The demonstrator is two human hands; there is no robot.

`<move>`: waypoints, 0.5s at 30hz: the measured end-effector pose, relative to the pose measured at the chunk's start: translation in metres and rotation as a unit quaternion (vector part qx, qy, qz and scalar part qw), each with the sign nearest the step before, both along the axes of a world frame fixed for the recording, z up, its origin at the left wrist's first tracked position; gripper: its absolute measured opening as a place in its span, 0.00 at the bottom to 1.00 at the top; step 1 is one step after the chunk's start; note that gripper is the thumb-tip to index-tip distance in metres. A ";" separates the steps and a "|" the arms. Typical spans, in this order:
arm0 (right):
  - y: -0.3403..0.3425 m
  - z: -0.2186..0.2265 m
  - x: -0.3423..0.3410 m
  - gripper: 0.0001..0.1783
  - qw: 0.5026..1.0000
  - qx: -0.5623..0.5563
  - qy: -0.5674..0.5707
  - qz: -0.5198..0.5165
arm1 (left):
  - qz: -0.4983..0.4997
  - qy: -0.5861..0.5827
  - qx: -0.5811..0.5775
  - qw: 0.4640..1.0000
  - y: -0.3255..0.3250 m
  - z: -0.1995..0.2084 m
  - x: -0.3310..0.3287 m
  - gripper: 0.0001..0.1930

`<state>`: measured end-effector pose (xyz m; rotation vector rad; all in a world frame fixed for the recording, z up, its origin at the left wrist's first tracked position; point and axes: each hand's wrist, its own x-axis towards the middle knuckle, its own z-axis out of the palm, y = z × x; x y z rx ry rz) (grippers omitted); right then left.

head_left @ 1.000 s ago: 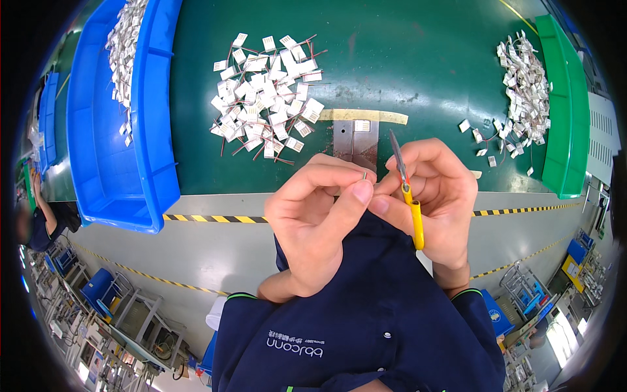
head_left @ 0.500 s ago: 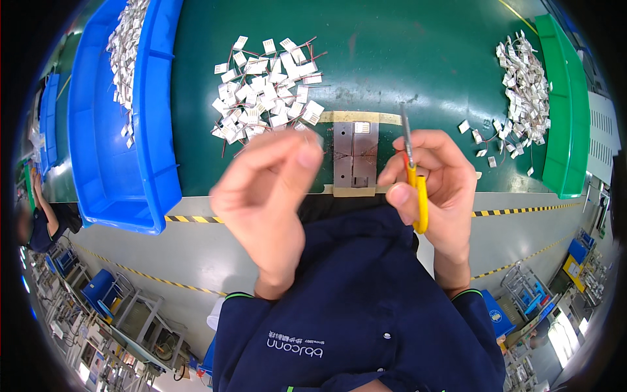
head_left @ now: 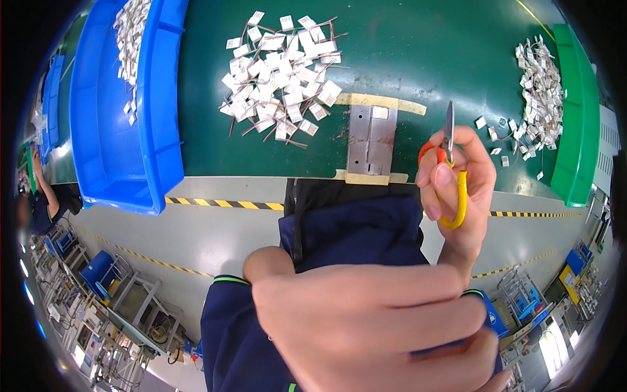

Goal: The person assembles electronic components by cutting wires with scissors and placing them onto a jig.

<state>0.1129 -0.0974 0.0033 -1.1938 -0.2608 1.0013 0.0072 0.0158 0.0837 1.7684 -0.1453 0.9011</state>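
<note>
My left hand (head_left: 372,320) is raised close in front of my chest, large and slightly blurred. Its fingers reach to the right with gaps between them; the thumb is hidden, and I see nothing held. In my right hand (head_left: 473,163) is a pair of scissors with yellow and orange handles (head_left: 462,202), its blades (head_left: 449,124) pointing away from me. Left of that hand, a grey metal fixture block (head_left: 369,140) sits at the table's near edge. One small white flat connector (head_left: 380,113) rests in its far right end.
White connectors with thin dark red wires form a pile (head_left: 281,78) on the green table (head_left: 431,46). At left stands a blue bin (head_left: 160,117) holding more. Another heap (head_left: 541,95) lies beside a green tray (head_left: 580,117) at right. Tan tape (head_left: 408,104) borders the fixture.
My left hand has come back from beside the pile toward my chest, its fingers loosening from a pinch. My right hand has shifted right with the scissors. The whole view has shifted slightly.
</note>
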 end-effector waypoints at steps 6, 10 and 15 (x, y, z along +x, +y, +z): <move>-0.001 -0.005 0.003 0.14 1.000 -0.015 0.008 0.003 | -0.049 -0.072 0.059 0.994 0.022 -0.011 -0.002 0.20; -0.001 -0.004 0.003 0.14 1.000 -0.014 0.007 0.008 | -0.087 -0.084 0.054 0.991 0.017 -0.011 0.006 0.11; 0.000 -0.009 0.002 0.14 1.000 0.008 -0.024 0.008 | -0.122 -0.122 0.034 0.984 0.023 -0.014 0.003 0.06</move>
